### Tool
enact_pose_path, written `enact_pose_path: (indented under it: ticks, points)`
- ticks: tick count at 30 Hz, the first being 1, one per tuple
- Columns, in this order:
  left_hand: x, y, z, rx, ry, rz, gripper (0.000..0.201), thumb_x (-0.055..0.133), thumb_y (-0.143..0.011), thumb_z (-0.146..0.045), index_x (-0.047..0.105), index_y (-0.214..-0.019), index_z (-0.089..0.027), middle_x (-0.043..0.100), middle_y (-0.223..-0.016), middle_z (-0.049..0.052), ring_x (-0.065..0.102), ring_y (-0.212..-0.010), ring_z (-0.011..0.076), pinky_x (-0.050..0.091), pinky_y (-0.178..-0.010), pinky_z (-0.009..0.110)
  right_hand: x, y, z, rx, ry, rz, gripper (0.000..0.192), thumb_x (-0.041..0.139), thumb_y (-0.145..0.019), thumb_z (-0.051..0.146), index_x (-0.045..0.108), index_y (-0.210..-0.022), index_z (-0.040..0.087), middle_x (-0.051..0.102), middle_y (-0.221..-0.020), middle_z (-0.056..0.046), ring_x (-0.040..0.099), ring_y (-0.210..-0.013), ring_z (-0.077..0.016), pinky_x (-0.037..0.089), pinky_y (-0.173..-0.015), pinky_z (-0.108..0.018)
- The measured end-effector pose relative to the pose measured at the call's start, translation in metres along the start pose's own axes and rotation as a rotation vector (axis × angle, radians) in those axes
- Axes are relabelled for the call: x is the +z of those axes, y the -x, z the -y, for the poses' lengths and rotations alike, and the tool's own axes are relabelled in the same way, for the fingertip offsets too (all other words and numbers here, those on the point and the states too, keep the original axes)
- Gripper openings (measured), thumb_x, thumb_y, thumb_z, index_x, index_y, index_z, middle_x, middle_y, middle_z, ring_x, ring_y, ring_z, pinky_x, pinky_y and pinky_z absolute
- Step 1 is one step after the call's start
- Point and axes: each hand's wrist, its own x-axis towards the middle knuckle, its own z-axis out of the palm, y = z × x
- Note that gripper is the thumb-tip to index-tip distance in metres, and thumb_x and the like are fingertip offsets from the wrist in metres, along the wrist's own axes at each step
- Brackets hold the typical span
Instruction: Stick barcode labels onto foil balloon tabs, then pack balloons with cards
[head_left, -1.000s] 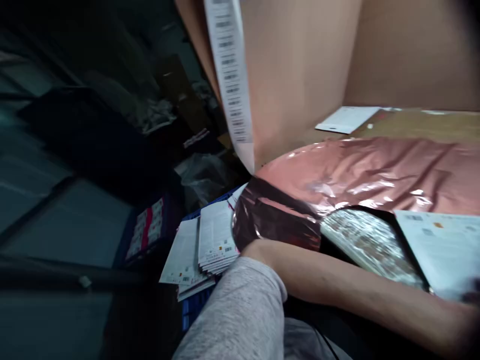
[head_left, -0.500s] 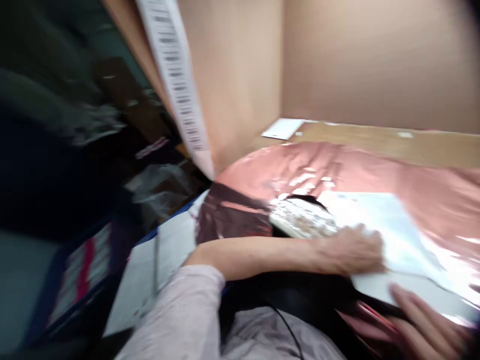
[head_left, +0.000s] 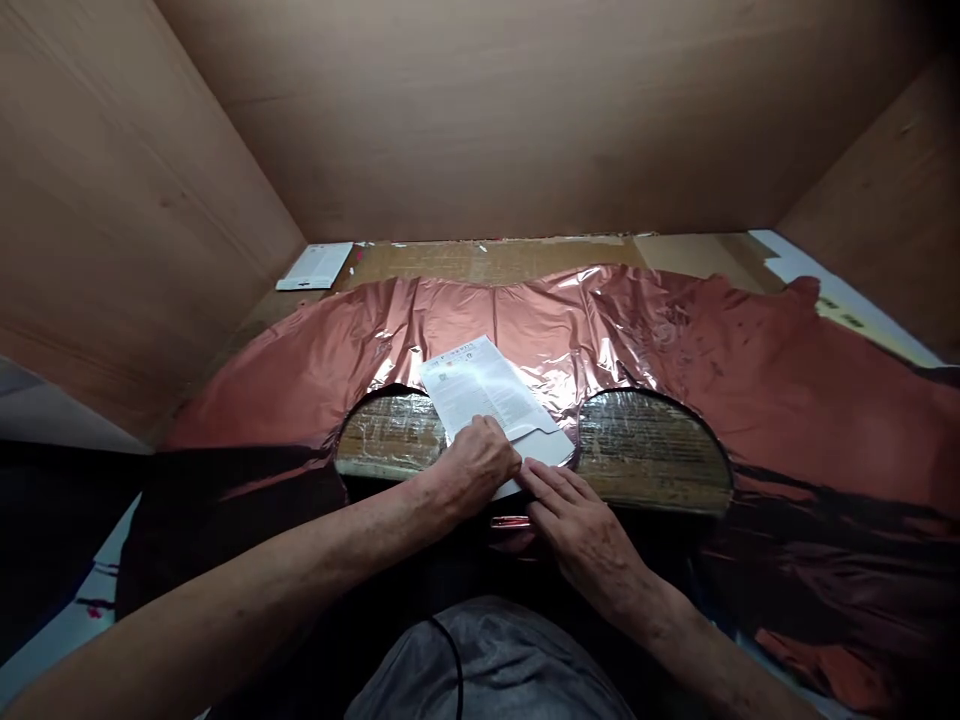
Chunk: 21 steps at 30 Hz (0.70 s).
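Observation:
A white paper envelope (head_left: 487,385) with fine print and a flap at its near end lies tilted on copper-coloured foil (head_left: 300,350). My left hand (head_left: 480,460) is closed on the envelope's near end, its knuckles up and the fingertips hidden. Beside it, my right hand (head_left: 566,510) has its fingers stretched out, their tips touching the near edge close to the left hand. The right thumb is not clearly visible. Just below the envelope, a narrow shiny pinkish edge (head_left: 510,522) shows; I cannot make out what it belongs to.
Two rounded openings in the foil show a wooden surface (head_left: 652,450) under clear film. Brown panels (head_left: 487,120) stand at the back and sides. A white printed packet (head_left: 315,266) lies in the back left corner. A yellow-marked strip (head_left: 877,325) runs along the right.
My view has swung right, from the clutter beside the left panel to the middle of the work surface. My hands are now close together at the envelope's near end.

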Motion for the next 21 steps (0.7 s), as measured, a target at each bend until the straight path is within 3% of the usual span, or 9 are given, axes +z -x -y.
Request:
enact_pose_path:
  ticks: [5, 7, 9, 12, 14, 17, 21]
  points:
    - [0.001, 0.008, 0.005, 0.077, -0.096, 0.013, 0.018, 0.051, -0.082, 0.002, 0.063, -0.086, -0.011, 0.06, -0.079, 0.011, 0.062, -0.074, 0.0246, 0.042, -0.051, 0.029, -0.019, -0.006, -0.01, -0.018, -0.146, 0.031, 0.023, 0.047, -0.089, 0.004, 0.067, -0.093, 0.015, 0.055, -0.144, -0.012, 0.048, -0.136, -0.0246, 0.042, -0.111, -0.042]
    - [0.001, 0.009, 0.006, 0.092, -0.12, -0.004, 0.018, 0.051, -0.082, 0.003, 0.062, -0.086, -0.011, 0.059, -0.079, 0.01, 0.062, -0.073, 0.0239, 0.043, -0.053, 0.03, -0.033, -0.009, -0.015, 0.033, -0.274, 0.064, 0.025, 0.045, -0.092, 0.007, 0.067, -0.1, 0.015, 0.065, -0.13, -0.012, 0.058, -0.123, -0.0227, 0.047, -0.103, -0.038]
    - [0.001, 0.01, 0.006, 0.078, -0.14, -0.038, 0.018, 0.05, -0.083, 0.003, 0.061, -0.086, -0.011, 0.059, -0.079, 0.009, 0.061, -0.072, 0.023, 0.042, -0.053, 0.03, -0.047, -0.012, -0.021, 0.181, -0.38, 0.123, 0.022, 0.044, -0.096, 0.015, 0.067, -0.096, 0.015, 0.072, -0.102, -0.009, 0.065, -0.095, -0.0198, 0.052, -0.083, -0.032]
    - [0.003, 0.008, 0.007, 0.038, -0.157, -0.111, 0.019, 0.048, -0.084, 0.003, 0.059, -0.084, -0.012, 0.057, -0.077, 0.007, 0.058, -0.068, 0.0215, 0.039, -0.051, 0.03, -0.058, -0.014, -0.032, 0.477, -0.478, 0.208, 0.028, 0.052, -0.095, 0.032, 0.062, -0.075, 0.017, 0.063, -0.07, -0.002, 0.057, -0.065, -0.0156, 0.043, -0.059, -0.027]
    - [0.003, 0.007, 0.009, 0.027, -0.174, -0.179, 0.02, 0.046, -0.085, 0.002, 0.059, -0.084, -0.013, 0.057, -0.076, 0.006, 0.057, -0.066, 0.0201, 0.038, -0.052, 0.03, -0.059, -0.017, -0.041, 0.65, -0.535, 0.214, 0.029, 0.061, -0.089, 0.039, 0.062, -0.071, 0.017, 0.061, -0.066, 0.0, 0.055, -0.063, -0.0148, 0.039, -0.056, -0.026]
    - [-0.003, 0.004, 0.012, 0.089, -0.211, -0.252, 0.021, 0.044, -0.088, 0.001, 0.059, -0.084, -0.013, 0.058, -0.075, 0.006, 0.058, -0.067, 0.0197, 0.039, -0.053, 0.029, -0.06, -0.025, -0.054, 0.834, -0.655, 0.155, 0.024, 0.064, -0.082, 0.038, 0.068, -0.081, 0.014, 0.067, -0.076, -0.003, 0.059, -0.069, -0.0162, 0.041, -0.06, -0.025]
    - [-0.017, -0.001, 0.014, 0.128, -0.2, -0.287, 0.019, 0.048, -0.086, 0.001, 0.06, -0.082, -0.012, 0.062, -0.076, 0.007, 0.06, -0.067, 0.0218, 0.041, -0.053, 0.031, -0.06, -0.037, -0.059, 0.908, -0.725, 0.079, 0.029, 0.061, -0.083, 0.041, 0.069, -0.078, 0.013, 0.065, -0.07, -0.002, 0.056, -0.063, -0.0149, 0.039, -0.055, -0.024]
